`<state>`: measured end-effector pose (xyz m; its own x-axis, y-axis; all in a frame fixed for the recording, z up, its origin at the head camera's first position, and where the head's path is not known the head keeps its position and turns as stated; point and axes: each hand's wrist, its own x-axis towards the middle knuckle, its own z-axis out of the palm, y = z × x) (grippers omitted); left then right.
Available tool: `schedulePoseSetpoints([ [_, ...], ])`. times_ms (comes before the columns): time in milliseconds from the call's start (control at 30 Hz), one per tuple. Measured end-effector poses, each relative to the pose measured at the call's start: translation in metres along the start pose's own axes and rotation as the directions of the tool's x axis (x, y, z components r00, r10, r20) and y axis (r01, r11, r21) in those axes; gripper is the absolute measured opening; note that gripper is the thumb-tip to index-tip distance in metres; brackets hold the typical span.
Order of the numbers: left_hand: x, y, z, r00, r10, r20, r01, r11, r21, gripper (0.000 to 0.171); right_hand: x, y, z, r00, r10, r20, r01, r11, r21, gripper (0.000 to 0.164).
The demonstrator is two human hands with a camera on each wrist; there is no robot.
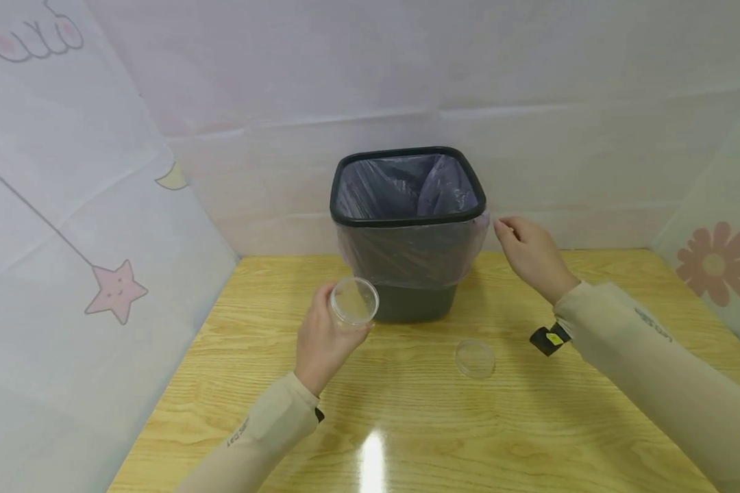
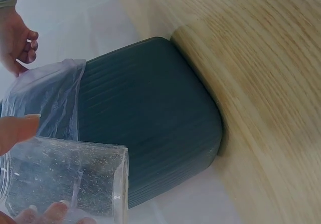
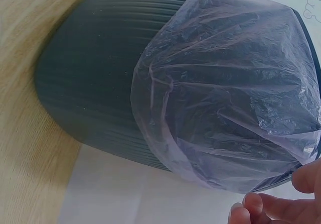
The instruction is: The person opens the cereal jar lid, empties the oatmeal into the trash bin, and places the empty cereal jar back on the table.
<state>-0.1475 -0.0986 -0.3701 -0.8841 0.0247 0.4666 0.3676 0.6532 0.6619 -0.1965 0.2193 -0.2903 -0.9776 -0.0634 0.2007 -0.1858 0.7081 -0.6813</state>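
My left hand [image 1: 328, 342] grips a clear plastic jar [image 1: 354, 301] with no lid on it, in front of the bin's left side. In the left wrist view the thumb and fingers wrap round the jar [image 2: 65, 174], and small specks show on its clear wall. A dark green trash bin [image 1: 410, 301] stands upright, lined with a translucent purple trash bag [image 3: 225, 93] folded over its rim. My right hand [image 1: 530, 253] is beside the bin's right rim, fingers loosely curled, fingertips right at the bag's edge. Thumb and fingers stand apart in the right wrist view.
A clear round lid [image 1: 475, 359] lies flat on the wooden table [image 1: 407, 404], in front of the bin and to its right. Pale printed sheets [image 1: 271, 178] hang behind and at both sides. A black strap [image 1: 549, 339] sticks out from the right sleeve.
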Motion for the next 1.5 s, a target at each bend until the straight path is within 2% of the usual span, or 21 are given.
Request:
schedulePoseSetpoints([
  [267, -0.004, -0.003, 0.004, 0.999, -0.023, 0.036, 0.024, 0.999, -0.031, 0.077, -0.005, 0.003, 0.000, 1.000, -0.005, 0.008, 0.005, 1.000, -0.007, 0.058],
  [500, -0.007, -0.006, 0.012, 0.997, -0.054, 0.061, 0.060, 0.992, -0.111, 0.078, -0.009, 0.006, 0.002, 1.000, 0.010, 0.014, -0.009, 1.000, -0.021, 0.058],
  [700, -0.010, -0.011, 0.020, 0.993, -0.073, 0.096, 0.085, 0.988, -0.127, 0.078, -0.011, 0.008, 0.004, 1.000, 0.005, 0.020, -0.004, 0.999, -0.031, 0.058],
  [933, -0.017, -0.014, 0.025, 0.972, -0.163, 0.169, 0.190, 0.969, -0.159, 0.081, -0.013, 0.011, 0.007, 1.000, -0.004, 0.020, 0.005, 0.999, -0.041, 0.057],
  [1133, -0.021, -0.015, 0.031, 0.969, -0.168, 0.180, 0.198, 0.966, -0.166, 0.079, -0.016, 0.014, 0.009, 0.999, 0.000, 0.033, 0.002, 0.999, -0.044, 0.057],
  [1333, -0.025, -0.017, 0.035, 0.947, -0.225, 0.228, 0.270, 0.944, -0.188, 0.082, -0.017, 0.017, 0.012, 0.999, 0.007, 0.043, -0.005, 0.999, -0.047, 0.057],
  [1500, -0.027, -0.019, 0.036, 0.938, -0.234, 0.256, 0.287, 0.938, -0.194, 0.080, -0.018, 0.018, 0.014, 0.999, 0.017, 0.052, -0.014, 0.999, -0.045, 0.056],
])
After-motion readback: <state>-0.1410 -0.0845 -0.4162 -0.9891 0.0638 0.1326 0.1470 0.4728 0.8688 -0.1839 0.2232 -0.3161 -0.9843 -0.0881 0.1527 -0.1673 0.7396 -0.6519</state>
